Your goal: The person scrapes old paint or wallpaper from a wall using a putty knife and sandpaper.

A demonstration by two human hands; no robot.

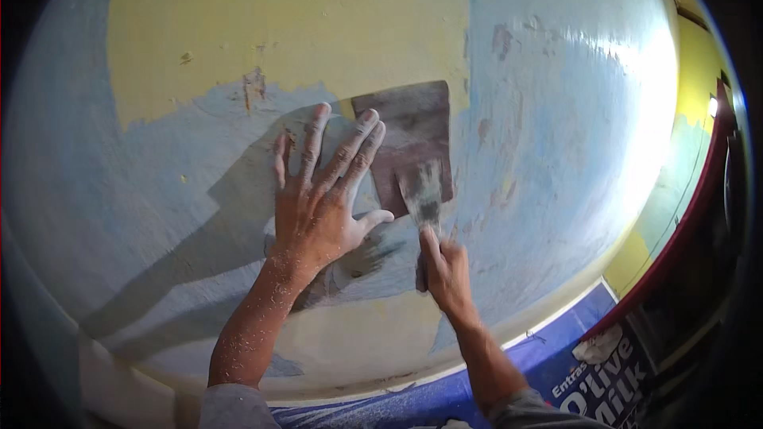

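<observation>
A dark brown rectangular sheet that looks like sandpaper (pixel 413 119) lies flat against a patchy painted wall (pixel 294 24). My left hand (pixel 322 199) is spread open beside it, fingers pointing up and dusted white. Its index and middle fingertips and its thumb reach the sheet's left edge; whether they press on it I cannot tell. In my right hand (pixel 449 274), closed round its handle, is a putty knife (pixel 424 195). The knife's whitish, worn blade overlaps the lower part of the sheet, pointing up. The fingers partly hide the handle.
Yellow, pale blue and white patches with chips and scrapes cover the wall. Along its bottom runs a blue printed banner (pixel 572 326) with a crumpled whitish thing (pixel 602 347) on it. A dark red curved edge (pixel 675 246) stands at the right, near a small light (pixel 713 106).
</observation>
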